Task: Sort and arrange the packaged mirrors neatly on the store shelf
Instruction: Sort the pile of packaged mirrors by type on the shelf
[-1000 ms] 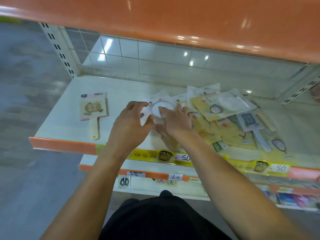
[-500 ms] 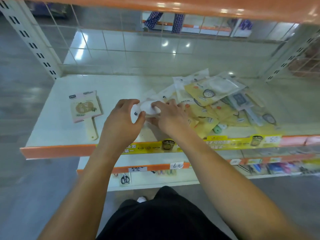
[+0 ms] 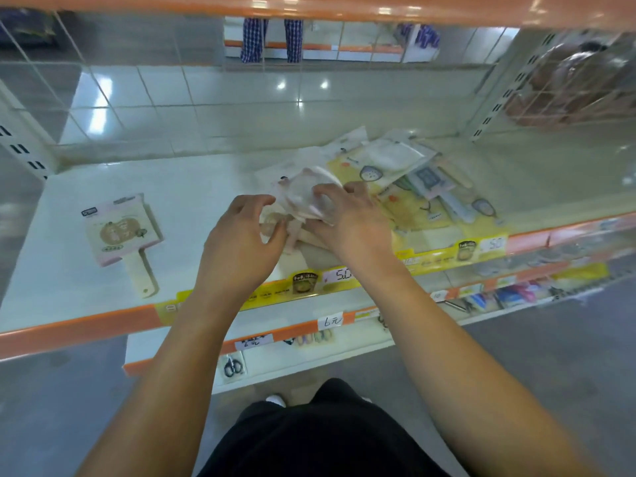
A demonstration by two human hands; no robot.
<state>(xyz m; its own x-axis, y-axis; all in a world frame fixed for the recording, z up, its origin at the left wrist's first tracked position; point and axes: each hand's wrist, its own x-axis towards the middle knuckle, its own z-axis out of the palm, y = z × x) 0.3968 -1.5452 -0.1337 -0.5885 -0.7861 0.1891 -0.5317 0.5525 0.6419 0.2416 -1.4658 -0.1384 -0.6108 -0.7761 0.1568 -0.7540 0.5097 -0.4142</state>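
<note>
we are looking down at a wide white store shelf with an orange front edge (image 3: pixel 79 325), and it is carrying everything the task concerns. below it a second white shelf with an orange lip (image 3: pixel 309 352) is sticking out, bearing handwritten price tags and a small packaged pair of scissors (image 3: pixel 233 366). on the right part of the upper shelf a loose, overlapping heap of yellow and clear packaged hand mirrors (image 3: pixel 413 187) is lying in disorder, some handles pointing toward the front edge, others fanning toward the back. along the front edge under the heap a yellow price strip (image 3: pixel 447 253) is running, with a blurred printed price on it. well apart from the heap, on the left part of the shelf, a pink-backed packaged square mirror with a cream handle (image 3: pixel 120 232) is lying flat by itself, its handle pointing toward the front edge. between that single mirror and the heap we are working with both hands. our right hand (image 3: pixel 351 225) is grasping a round mirror in a clear plastic wrapper (image 3: pixel 306 197), fingers curled over its near side, and the packet is sitting tilted and raised a little above the shelf at the left border of the heap. our left hand (image 3: pixel 241 246) is hovering just beside it with fingers bent and spread toward the wrapper's left edge; we cannot tell whether they are actually touching it. motion blur is smearing the wrapper, so its print is unreadable.
</note>
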